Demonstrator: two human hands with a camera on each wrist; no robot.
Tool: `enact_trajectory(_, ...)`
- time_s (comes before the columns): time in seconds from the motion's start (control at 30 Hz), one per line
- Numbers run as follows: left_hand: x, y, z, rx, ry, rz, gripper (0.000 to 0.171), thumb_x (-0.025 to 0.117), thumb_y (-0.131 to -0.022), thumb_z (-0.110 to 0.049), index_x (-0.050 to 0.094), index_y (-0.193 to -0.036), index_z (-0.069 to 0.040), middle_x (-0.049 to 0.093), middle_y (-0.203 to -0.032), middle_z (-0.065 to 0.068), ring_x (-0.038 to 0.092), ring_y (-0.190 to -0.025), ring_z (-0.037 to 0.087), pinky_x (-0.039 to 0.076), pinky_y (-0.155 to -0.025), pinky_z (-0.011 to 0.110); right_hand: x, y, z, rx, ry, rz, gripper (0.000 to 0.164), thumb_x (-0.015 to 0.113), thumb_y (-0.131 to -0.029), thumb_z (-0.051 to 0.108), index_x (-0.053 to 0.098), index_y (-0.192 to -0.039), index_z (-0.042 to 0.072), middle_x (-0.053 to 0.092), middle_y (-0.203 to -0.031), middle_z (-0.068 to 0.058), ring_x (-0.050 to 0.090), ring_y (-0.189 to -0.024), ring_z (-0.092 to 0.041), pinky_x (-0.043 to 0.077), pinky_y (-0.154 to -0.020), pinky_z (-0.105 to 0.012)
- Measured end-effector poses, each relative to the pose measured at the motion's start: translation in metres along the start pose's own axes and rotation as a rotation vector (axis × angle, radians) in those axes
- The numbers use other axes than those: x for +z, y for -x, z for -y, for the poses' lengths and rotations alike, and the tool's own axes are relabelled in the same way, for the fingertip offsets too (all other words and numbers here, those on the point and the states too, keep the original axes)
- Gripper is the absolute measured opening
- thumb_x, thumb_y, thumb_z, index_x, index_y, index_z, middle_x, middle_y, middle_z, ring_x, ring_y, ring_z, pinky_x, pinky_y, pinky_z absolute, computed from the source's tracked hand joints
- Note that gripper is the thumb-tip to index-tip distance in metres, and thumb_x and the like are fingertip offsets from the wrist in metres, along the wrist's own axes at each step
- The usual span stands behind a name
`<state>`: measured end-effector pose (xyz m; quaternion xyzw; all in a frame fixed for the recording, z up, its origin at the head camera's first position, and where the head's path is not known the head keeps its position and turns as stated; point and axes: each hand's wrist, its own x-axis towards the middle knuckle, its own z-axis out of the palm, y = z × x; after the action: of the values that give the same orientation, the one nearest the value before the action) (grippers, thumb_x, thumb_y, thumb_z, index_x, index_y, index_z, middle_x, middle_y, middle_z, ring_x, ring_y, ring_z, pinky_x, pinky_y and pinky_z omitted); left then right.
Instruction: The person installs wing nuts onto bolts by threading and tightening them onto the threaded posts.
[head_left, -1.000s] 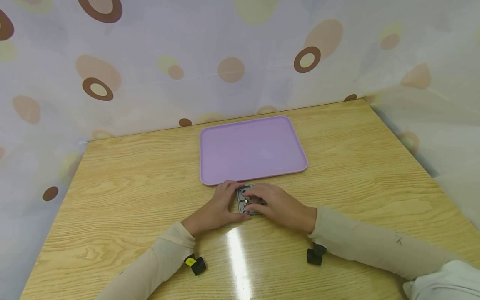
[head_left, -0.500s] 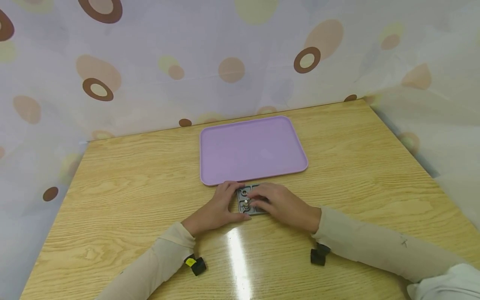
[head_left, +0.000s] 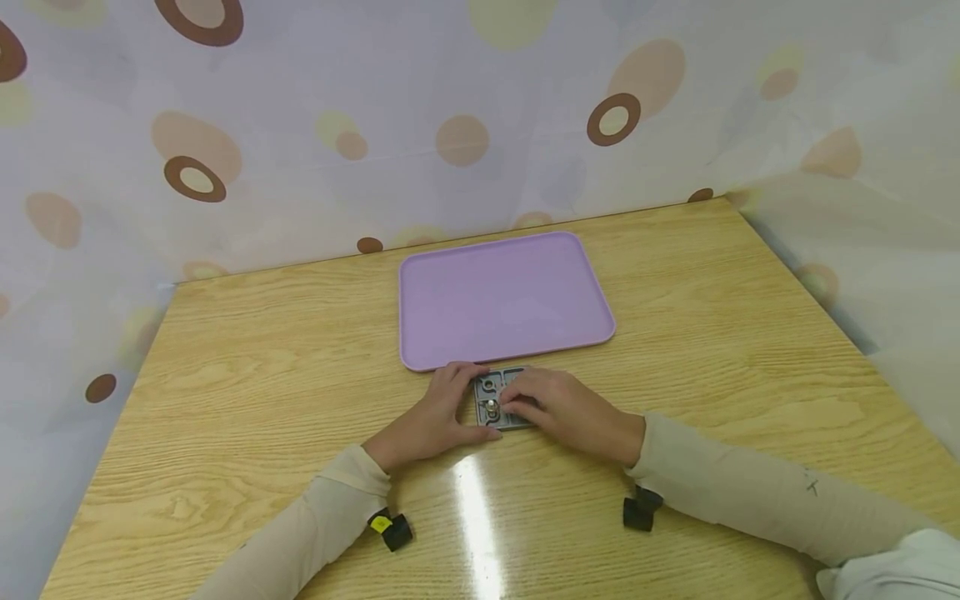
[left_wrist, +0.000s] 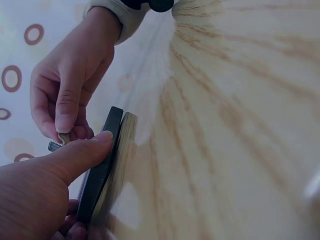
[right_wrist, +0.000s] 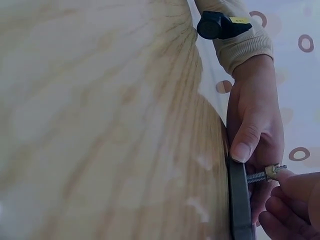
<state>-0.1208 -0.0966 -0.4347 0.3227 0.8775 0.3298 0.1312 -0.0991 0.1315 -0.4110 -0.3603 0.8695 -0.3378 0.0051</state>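
Plate of grey metal [right_wrist: 241, 200], straight-edged, sits low on the pale wood-grain surface [head_left: 675, 333], right in the middle of the action! Its left edge runs nearly along the 12-to-6 line; the 3 o'clock end disappears under the right hand [head_left: 567, 411], so which side is longer I cannot tell. Look at that silver threaded bolt [right_wrist: 257, 177]: its long axis rises square to the plate, free tip pointing up off the surface. Riding near the tip, a brass-coloured nut [right_wrist: 272, 171], and the right hand has it, thumb and finger narrowed to a pinch, coming in from 3 o'clock. Over at 9 o'clock, the left hand [head_left: 435, 419] grips the plate, thumb along the 6 o'clock edge, fingers at the 12 o'clock edge. At 12 o'clock from the bolt, a small round socket [head_left: 489, 385] shows in the plate. Just beyond, also at 12, rests the shallow purple rectangular tray [head_left: 506, 300], its long axis close to the 9-to-3 line, right end swung slightly towards 2.
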Motion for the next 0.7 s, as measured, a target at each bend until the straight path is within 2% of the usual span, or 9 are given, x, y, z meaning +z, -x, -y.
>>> enact_trajectory(0.17, -0.0005, 0.0008, -0.0004, -0.001, 0.003, 0.002, 0.085, 0.071, -0.077, -0.048, 0.030, -0.142, -0.010, 0.031, -0.136, 0.006, 0.026, -0.125, 0.018, 0.029, -0.104, 0.038, 0.0015, -0.0004, 0.0015, 0.000, -0.013, -0.006, 0.010, 0.062, -0.090, 0.023, 0.066, -0.098, 0.018, 0.061, -0.094, 0.012, 0.055, -0.089, -0.002, 0.047, -0.081, -0.024)
enact_trajectory(0.3, -0.0001, 0.0007, 0.0004, 0.002, 0.000, -0.001, 0.085, 0.071, -0.077, -0.048, 0.031, -0.142, -0.010, 0.032, -0.136, 0.005, 0.026, -0.125, 0.018, 0.029, -0.103, 0.038, 0.0023, -0.0001, 0.0025, 0.017, -0.027, -0.012, 0.019, 0.064, -0.088, 0.026, 0.065, -0.104, 0.015, 0.062, -0.097, 0.007, 0.056, -0.089, -0.005, 0.047, -0.079, -0.026)
enact_trajectory(0.5, 0.0001, 0.0000, 0.0014, 0.013, -0.001, -0.005, 0.085, 0.072, -0.077, -0.047, 0.032, -0.141, -0.008, 0.032, -0.135, 0.007, 0.027, -0.125, 0.019, 0.029, -0.104, 0.038, 0.0033, -0.0001, 0.0017, -0.002, -0.022, -0.013, 0.041, 0.063, -0.088, 0.030, 0.058, -0.123, 0.010, 0.058, -0.119, -0.001, 0.052, -0.109, -0.011, 0.044, -0.092, -0.030)
enact_trajectory(0.7, -0.0003, 0.0005, 0.0006, 0.017, 0.013, -0.008, 0.084, 0.073, -0.077, -0.044, 0.032, -0.141, -0.008, 0.032, -0.135, 0.008, 0.026, -0.125, 0.020, 0.029, -0.103, 0.039, 0.0056, -0.0038, 0.0013, -0.031, -0.036, 0.011, 0.039, 0.063, -0.089, 0.030, 0.058, -0.123, 0.012, 0.055, -0.125, 0.000, 0.047, -0.117, -0.011, 0.039, -0.097, -0.029)
